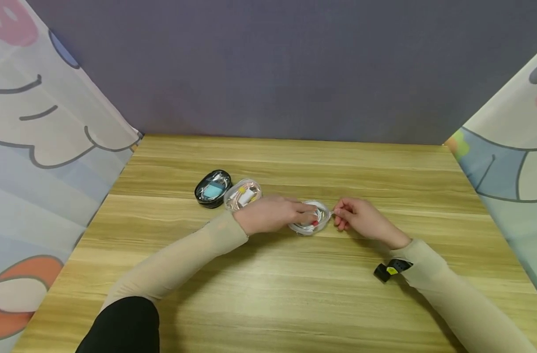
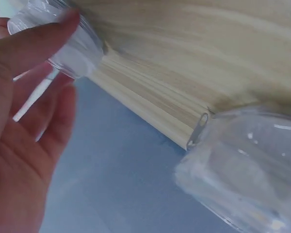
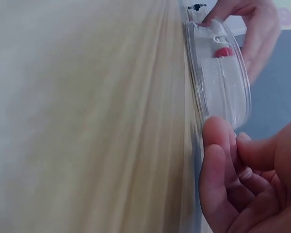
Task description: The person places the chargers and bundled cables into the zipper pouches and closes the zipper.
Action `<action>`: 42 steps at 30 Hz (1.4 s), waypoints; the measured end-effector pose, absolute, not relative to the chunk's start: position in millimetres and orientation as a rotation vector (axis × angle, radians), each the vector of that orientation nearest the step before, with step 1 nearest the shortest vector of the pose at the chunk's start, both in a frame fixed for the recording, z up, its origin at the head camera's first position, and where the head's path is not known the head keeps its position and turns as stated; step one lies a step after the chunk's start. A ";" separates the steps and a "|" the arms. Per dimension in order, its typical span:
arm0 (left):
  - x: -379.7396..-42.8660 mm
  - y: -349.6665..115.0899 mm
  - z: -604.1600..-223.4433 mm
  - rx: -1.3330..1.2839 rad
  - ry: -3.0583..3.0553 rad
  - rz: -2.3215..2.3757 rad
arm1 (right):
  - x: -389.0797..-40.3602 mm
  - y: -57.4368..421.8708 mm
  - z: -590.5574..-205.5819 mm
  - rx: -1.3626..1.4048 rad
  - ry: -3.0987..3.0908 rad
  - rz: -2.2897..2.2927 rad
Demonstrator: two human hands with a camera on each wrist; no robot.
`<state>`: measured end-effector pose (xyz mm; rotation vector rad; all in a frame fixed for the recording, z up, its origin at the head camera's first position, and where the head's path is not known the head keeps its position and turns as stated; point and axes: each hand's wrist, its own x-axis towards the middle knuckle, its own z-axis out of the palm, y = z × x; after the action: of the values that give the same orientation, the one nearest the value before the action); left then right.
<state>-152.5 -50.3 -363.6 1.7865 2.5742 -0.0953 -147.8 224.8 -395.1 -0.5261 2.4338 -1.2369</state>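
Note:
A clear oval zip case [image 1: 307,230] with a coiled white cable and a small red piece [image 3: 223,52] inside lies on the table. My left hand [image 1: 274,214] reaches over it from the left and holds it, with thumb and fingers round its side in the left wrist view. At the case's right end, my right hand [image 1: 361,219] pinches the small zip pull [image 1: 332,213] between thumb and forefinger. The fingertips mostly hide that pull in the right wrist view.
Left of the hands stand a second clear case [image 1: 243,195] with a pinkish cable and white block, and a black-edged case [image 1: 213,189] with a blue item inside. The wood table [image 1: 294,304] meets a grey panel [image 1: 286,73] at the back. Printed cloths hang on both sides.

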 end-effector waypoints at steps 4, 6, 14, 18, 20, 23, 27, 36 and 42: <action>-152.7 -46.0 -364.8 1.934 2.551 -0.202 | -154.3 219.5 -394.4 -0.505 2.486 -1.228; -152.9 -43.8 -365.5 1.928 2.537 -0.209 | -157.6 218.0 -394.1 -0.489 2.487 -1.241; -153.6 -42.1 -364.9 1.771 2.551 -0.065 | -159.9 220.4 -391.6 -0.491 2.469 -1.225; -153.8 -42.4 -365.0 1.756 2.569 -0.064 | -155.4 224.1 -391.3 -0.505 2.492 -1.192; -153.5 -42.3 -364.8 1.742 2.578 -0.058 | -152.2 225.1 -391.2 -0.512 2.497 -1.186; -153.0 -41.9 -364.9 1.714 2.590 -0.032 | -146.5 225.4 -390.4 -0.521 2.503 -1.174; -152.0 -41.1 -364.9 1.685 2.598 -0.022 | -137.6 224.5 -388.2 -0.483 2.485 -1.185; -150.9 -38.5 -364.0 1.656 2.595 -0.050 | -124.4 217.2 -385.4 -0.361 2.363 -1.281; -152.0 -39.6 -363.0 1.646 2.575 -0.034 | -128.6 219.5 -387.6 -0.321 2.284 -1.319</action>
<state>-152.0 -39.6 -363.0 1.6464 2.5754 -0.0341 -128.6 219.5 -387.6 -0.3207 2.2842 -1.3191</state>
